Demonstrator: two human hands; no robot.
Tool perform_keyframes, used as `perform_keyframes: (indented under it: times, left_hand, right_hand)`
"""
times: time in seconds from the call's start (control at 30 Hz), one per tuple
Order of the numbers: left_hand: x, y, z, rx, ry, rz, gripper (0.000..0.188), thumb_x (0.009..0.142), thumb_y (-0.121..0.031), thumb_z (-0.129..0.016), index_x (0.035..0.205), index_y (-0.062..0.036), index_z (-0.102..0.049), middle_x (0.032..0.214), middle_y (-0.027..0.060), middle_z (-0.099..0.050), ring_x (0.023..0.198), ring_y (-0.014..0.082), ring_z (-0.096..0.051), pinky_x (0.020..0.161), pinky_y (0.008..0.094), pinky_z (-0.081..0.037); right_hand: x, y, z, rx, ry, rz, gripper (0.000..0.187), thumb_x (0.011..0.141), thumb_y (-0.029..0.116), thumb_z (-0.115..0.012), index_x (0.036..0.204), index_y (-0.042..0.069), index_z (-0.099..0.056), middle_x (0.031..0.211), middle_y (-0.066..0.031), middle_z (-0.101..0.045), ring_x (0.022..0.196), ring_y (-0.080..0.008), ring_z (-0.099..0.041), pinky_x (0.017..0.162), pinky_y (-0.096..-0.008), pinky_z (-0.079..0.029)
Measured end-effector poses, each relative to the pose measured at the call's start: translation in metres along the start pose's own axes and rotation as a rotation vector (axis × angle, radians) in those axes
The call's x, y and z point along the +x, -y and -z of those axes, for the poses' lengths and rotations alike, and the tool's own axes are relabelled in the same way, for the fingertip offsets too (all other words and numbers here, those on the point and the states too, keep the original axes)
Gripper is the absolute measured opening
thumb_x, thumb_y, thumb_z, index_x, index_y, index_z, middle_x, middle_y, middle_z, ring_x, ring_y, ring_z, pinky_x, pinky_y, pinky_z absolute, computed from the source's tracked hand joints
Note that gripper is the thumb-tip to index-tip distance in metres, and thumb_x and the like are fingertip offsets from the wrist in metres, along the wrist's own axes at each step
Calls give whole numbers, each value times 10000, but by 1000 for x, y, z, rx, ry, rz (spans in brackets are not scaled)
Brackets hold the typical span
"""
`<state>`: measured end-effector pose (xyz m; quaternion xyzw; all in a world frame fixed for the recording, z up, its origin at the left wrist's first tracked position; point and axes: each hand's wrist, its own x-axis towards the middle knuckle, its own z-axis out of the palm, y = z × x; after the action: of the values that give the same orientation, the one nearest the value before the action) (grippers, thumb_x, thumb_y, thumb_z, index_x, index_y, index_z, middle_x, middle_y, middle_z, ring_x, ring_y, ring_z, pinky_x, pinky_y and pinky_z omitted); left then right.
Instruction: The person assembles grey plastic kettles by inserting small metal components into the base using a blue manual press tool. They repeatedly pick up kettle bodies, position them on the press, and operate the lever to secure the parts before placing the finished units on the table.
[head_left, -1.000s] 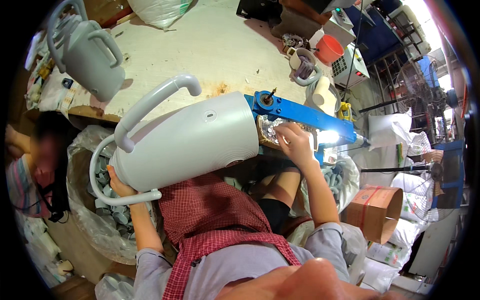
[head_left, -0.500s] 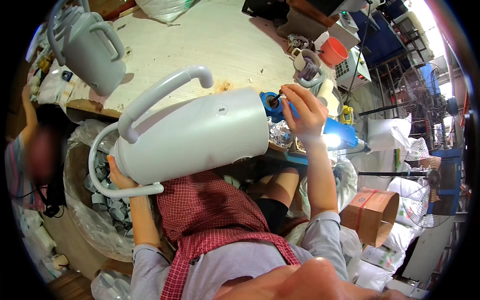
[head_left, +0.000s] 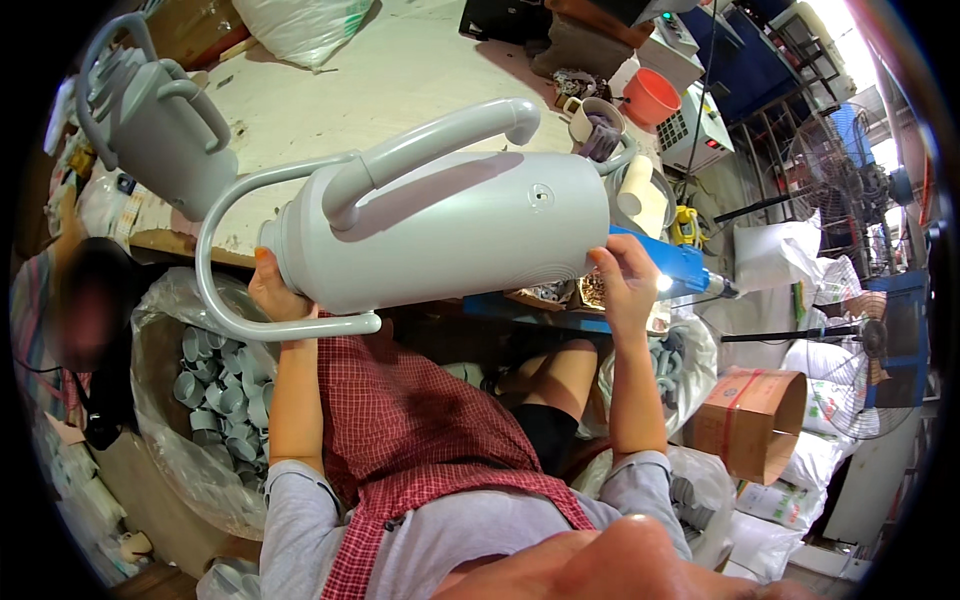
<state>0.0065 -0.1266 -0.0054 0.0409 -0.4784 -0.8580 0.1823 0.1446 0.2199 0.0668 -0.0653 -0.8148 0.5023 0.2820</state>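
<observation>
A large pale grey vacuum flask shell [head_left: 450, 235] lies on its side between my hands, across the table's near edge. Its thick fixed handle [head_left: 430, 145] points up and away, and a thin swinging bail [head_left: 205, 260] loops round the neck end at the left. My left hand [head_left: 277, 290] is closed round the neck, fingers partly hidden beneath. At the base end my right hand [head_left: 628, 280] grips the lower rim between thumb and fingers. Just beyond that hand is a blue power tool or machine [head_left: 655, 258] with a bright light, partly covered by the flask.
Small parts fill open boxes [head_left: 590, 292] under the flask's base. Another grey flask [head_left: 165, 135] stands far left. A lined bag of grey rings [head_left: 225, 390] sits left of my lap; a person [head_left: 85, 310] is beyond it. A red bucket [head_left: 652, 97] and carton [head_left: 745, 425] are on the right.
My right hand has left the small dark piece at the blue machine and now grips the flask's base. The flask has shifted right and turned slightly, its bail swinging up round the neck.
</observation>
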Motion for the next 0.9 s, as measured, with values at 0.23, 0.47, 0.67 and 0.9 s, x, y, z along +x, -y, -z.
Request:
perform_keyframes:
  times: [0.23, 0.47, 0.67, 0.9]
  left_hand:
    - [3, 16, -7, 0, -38, 83, 476, 933, -413, -579, 831, 47, -653, 766, 68, -654, 667, 135, -596, 622, 269, -494]
    - [19, 40, 37, 201, 135, 79, 476, 973, -385, -498, 980, 68, -645, 871, 96, -671, 749, 168, -639, 666, 290, -527]
    - [18, 45, 31, 202, 109, 28, 466, 985, -372, -474, 957, 53, -664, 840, 86, -674, 717, 154, -636, 638, 287, -522]
    - [6, 28, 19, 212, 114, -9, 473, 978, -380, -513, 776, 14, -679, 738, 25, -643, 674, 84, -557, 621, 242, -456]
  right_hand:
    - [3, -5, 0, -39, -1, -73, 110, 825, 57, -676, 875, -40, -660, 807, -90, -635, 710, -155, -599, 677, -257, -474]
    - [38, 36, 6, -416, -42, 191, 362, 777, 47, -701, 1130, 11, -631, 961, -116, -635, 837, -198, -619, 745, -309, -506]
    - [92, 40, -59, 125, 178, 211, 478, 886, 51, -565, 1354, 31, -472, 1293, -134, -559, 1167, -240, -558, 987, -350, -436]
    - [99, 31, -54, 157, 366, 67, 398, 840, 55, -639, 1227, 21, -556, 1164, -83, -588, 1075, -203, -581, 952, -329, -452]
